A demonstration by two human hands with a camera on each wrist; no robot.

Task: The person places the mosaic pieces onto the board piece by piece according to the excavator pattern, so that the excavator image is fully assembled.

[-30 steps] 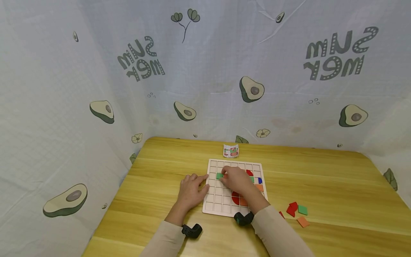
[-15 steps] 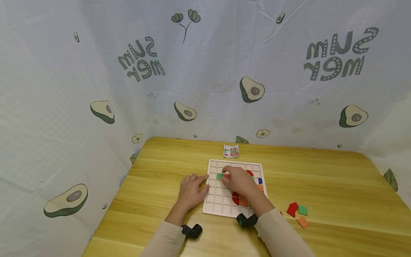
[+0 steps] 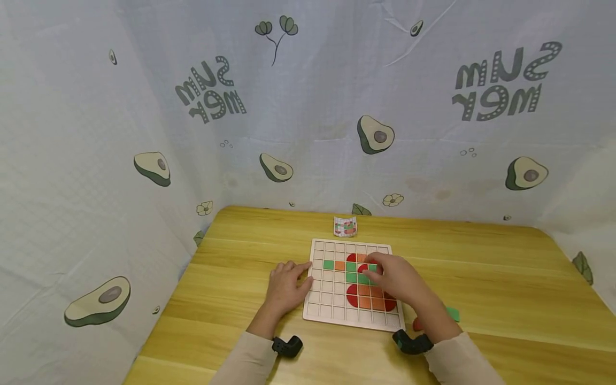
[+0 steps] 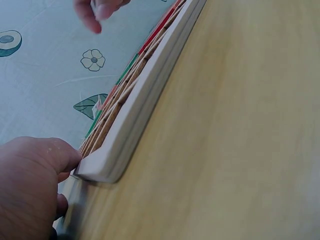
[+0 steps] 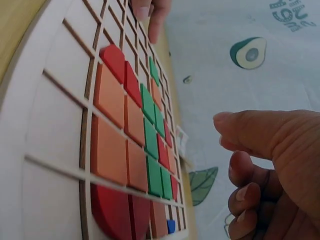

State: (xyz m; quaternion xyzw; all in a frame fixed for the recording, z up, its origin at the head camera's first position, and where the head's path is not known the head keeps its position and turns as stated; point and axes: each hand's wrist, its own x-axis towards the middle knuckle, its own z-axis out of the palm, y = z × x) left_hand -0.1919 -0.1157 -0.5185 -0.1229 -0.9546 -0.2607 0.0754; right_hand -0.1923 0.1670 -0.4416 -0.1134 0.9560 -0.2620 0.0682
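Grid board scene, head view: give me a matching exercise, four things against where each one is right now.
Things:
1. left hand
2. right hand
3. small patterned card
4. loose green tile

Places:
A. on the table beyond the far edge of the grid board
B. over the right part of the board, above the coloured tiles
C. at the board's left edge, fingertips touching it
D. on the table to the right of the board, beside the right forearm

Pairs: 1-C, 2-B, 3-A, 4-D
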